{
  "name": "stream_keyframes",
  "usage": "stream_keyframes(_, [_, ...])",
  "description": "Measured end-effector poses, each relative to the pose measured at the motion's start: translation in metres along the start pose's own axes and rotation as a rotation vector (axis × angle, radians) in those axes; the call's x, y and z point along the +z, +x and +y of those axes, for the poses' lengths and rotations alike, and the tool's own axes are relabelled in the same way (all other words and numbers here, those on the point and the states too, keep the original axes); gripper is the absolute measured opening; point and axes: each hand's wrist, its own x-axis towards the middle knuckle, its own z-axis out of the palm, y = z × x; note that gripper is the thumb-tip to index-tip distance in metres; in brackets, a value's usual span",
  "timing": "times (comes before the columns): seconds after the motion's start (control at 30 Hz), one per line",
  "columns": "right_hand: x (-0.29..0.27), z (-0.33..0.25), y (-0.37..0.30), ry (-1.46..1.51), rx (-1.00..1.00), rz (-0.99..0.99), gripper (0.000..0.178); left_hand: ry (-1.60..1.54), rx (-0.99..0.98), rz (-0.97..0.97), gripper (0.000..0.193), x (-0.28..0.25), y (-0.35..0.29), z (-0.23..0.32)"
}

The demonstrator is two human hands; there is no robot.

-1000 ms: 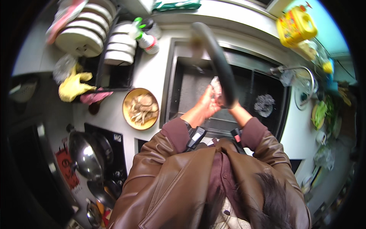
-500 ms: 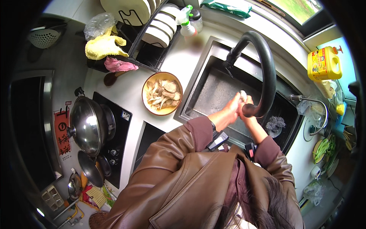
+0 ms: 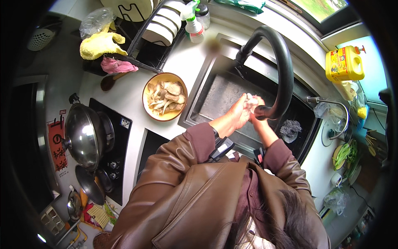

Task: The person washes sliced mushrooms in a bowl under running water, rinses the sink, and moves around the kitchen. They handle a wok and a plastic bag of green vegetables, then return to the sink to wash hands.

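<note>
Over the black sink, my left hand and my right hand are pressed together beneath the mouth of the tall black tap. Both are closed around a small pale lump that shows at the fingertips; its kind cannot be made out. The tap's end partly covers my right hand. To the left of the sink, a brown-rimmed bowl holds torn oyster mushrooms.
A dark mesh scrubber lies at the sink's right side. Behind the bowl stand a dish rack and a spray bottle. A lidded wok is on the left; a yellow jug and green vegetables are on the right.
The whole view has shifted, so the surroundings sit further left and slightly higher. My hands stay together under the tap, with more of the pale lump showing between the fingers.
</note>
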Motion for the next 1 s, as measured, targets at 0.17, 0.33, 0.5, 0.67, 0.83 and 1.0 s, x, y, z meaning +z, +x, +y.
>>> stream_keyframes(0.17, [0.0, -0.001, -0.005, -0.094, -0.157, -0.032, 0.037, 0.094, -0.015, 0.031, 0.06, -0.001, -0.006, 0.009])
stream_keyframes(0.33, [0.006, 0.038, 0.006, -0.355, -0.301, 0.183, 0.026, 0.161, -0.028, -0.01, 0.058, 0.001, -0.021, 0.017])
stream_keyframes(0.5, [-0.043, 0.03, 0.016, 0.202, 0.403, -0.116, 0.039, 0.714, -0.261, 0.113, 0.076, -0.011, -0.06, 0.05])
stream_keyframes(0.67, [-0.058, -0.021, -0.012, 0.281, 0.227, -0.441, 0.031, 0.839, -0.095, 0.333, 0.056, 0.006, -0.028, 0.088])
stream_keyframes(0.83, [-0.069, -0.043, -0.023, -0.069, 0.096, -0.369, 0.029, 0.868, -0.03, 0.202, 0.027, 0.069, 0.031, 0.117])
stream_keyframes(1.0, [-0.077, -0.055, -0.029, 0.346, 0.267, -0.215, 0.023, 0.951, -0.026, -0.049, 0.041, 0.048, 0.031, 0.08])
